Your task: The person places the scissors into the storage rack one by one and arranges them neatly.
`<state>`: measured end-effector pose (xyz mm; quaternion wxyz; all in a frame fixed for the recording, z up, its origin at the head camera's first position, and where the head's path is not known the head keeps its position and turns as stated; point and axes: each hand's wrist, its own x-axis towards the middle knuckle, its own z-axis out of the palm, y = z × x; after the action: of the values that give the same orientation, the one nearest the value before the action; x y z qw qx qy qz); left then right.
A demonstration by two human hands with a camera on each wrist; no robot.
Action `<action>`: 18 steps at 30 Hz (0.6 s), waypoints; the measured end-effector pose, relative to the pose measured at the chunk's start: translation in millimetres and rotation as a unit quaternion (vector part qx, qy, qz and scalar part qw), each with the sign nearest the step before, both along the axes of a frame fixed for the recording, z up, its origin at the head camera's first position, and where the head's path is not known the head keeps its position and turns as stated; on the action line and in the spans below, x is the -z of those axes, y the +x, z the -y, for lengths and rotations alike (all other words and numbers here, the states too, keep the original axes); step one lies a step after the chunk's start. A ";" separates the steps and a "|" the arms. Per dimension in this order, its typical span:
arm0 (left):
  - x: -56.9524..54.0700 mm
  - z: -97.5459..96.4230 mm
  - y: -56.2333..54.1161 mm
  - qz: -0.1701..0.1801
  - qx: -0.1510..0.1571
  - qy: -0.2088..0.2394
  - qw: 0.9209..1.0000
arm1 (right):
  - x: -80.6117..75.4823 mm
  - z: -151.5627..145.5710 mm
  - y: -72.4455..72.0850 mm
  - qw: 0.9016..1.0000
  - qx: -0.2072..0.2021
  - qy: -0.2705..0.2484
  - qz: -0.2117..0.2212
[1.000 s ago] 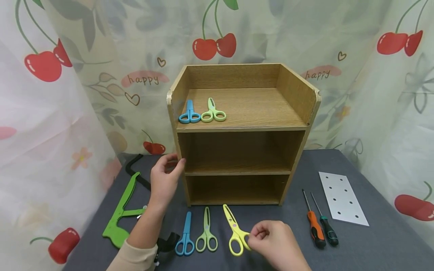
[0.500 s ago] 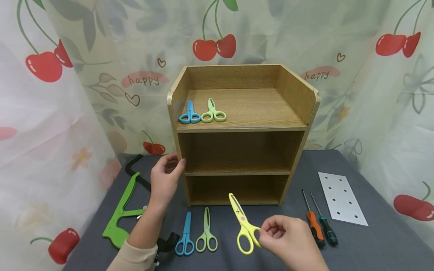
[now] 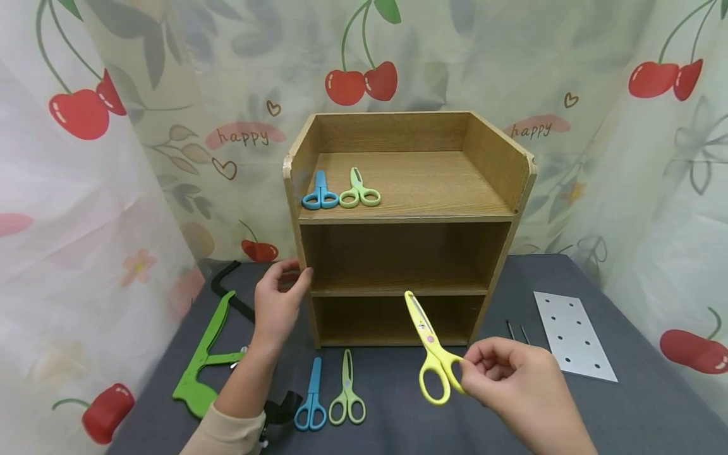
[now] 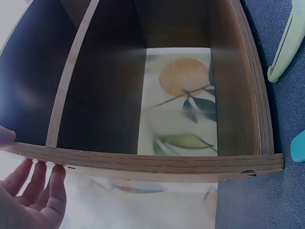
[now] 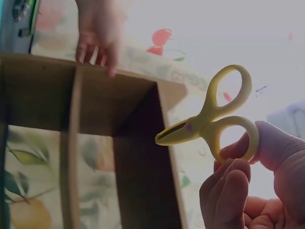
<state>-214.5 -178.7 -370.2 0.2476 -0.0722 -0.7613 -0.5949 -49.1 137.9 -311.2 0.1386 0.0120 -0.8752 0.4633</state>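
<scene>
My right hand pinches yellow scissors by one finger loop. They are raised in front of the wooden shelf unit, tips up and slightly left; the right wrist view also shows these scissors with blades together. My left hand grips the unit's left side panel, thumb at the front edge and fingers on the outer face. Blue scissors and light green scissors lie side by side on the top shelf. Another blue pair and green pair lie on the table before it.
A green-handled saw lies left on the grey table, partly behind my left forearm. At right is a white plate with holes. Two screwdriver shafts show past my right hand, which hides their handles. A printed curtain stands behind.
My right hand has lifted the yellow scissors off the table, up and to the right, now covering the screwdriver handles. My left hand keeps its grip on the shelf unit.
</scene>
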 end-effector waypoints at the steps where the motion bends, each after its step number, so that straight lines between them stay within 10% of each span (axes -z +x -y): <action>1: -0.3 0.1 0.2 0.001 0.000 0.000 1.000 | -3.7 -1.6 0.1 1.000 0.001 0.002 -0.006; 18: -3.3 -0.5 3.6 0.008 0.004 0.006 1.000 | -56.3 -22.8 -11.8 0.999 0.000 0.001 -0.036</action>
<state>-210.8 -178.3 -367.0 0.2397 -0.0695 -0.7590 -0.6014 -60.9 160.8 -254.9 0.1702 0.0284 -0.8700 0.4619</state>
